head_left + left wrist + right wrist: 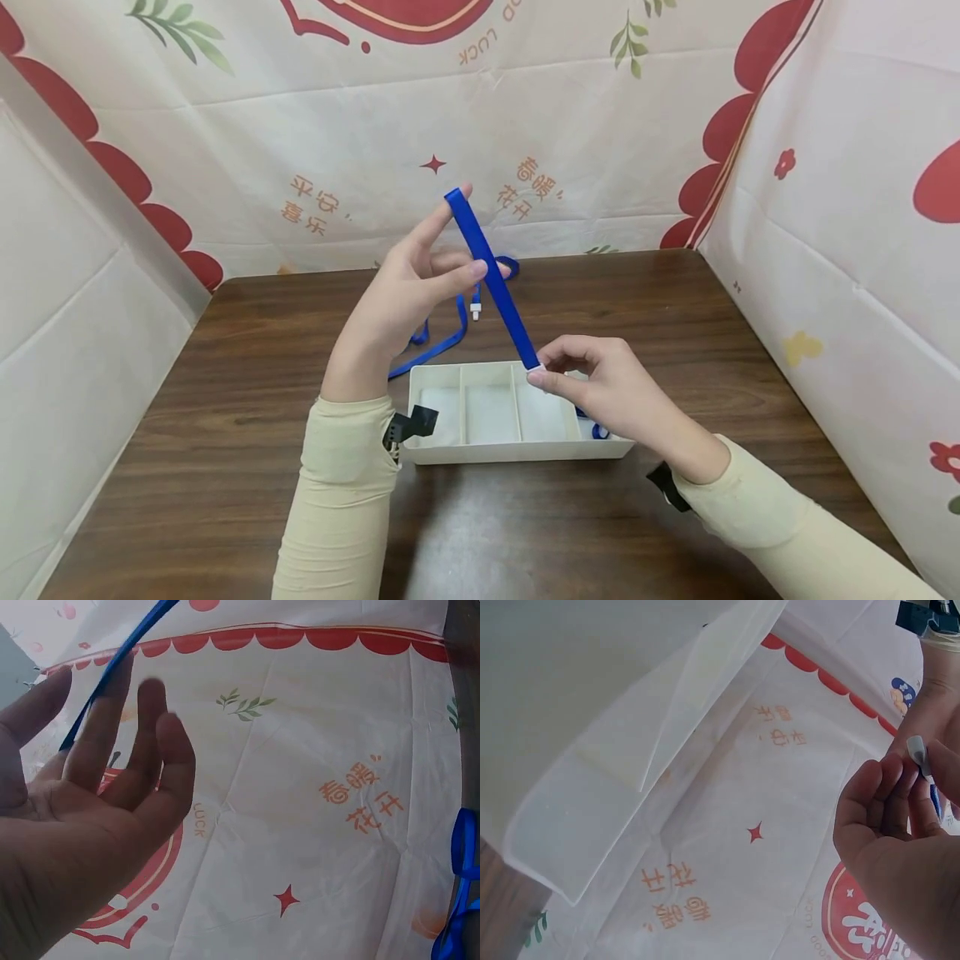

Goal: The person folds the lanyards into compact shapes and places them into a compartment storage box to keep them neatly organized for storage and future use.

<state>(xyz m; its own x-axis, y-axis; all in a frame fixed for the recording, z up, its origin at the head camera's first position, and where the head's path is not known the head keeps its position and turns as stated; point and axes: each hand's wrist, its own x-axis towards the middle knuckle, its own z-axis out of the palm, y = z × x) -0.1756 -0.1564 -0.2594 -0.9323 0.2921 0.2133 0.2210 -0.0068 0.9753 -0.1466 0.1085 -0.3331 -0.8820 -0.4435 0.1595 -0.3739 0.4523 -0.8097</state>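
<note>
A blue lanyard (495, 283) is stretched in the air between both hands, above a white divided box. Its upper loop hangs over the raised index finger of my left hand (405, 292), whose thumb lies near the strap. In the left wrist view, the fingers of the left hand (112, 780) are spread and loosely extended, with the strap crossing them. My right hand (600, 383) pinches the lanyard's white plastic end piece between thumb and fingers. That white end piece (918, 754) shows between the right hand's (892, 825) fingertips in the right wrist view.
The white box (517, 451) stands on the brown wooden table (225, 467); its right compartment holds some blue strap (600, 431), partly hidden by my right hand. Another blue lanyard (438, 348) lies behind the box, near a white clip (476, 312). Printed cloth (247, 142) surrounds the table.
</note>
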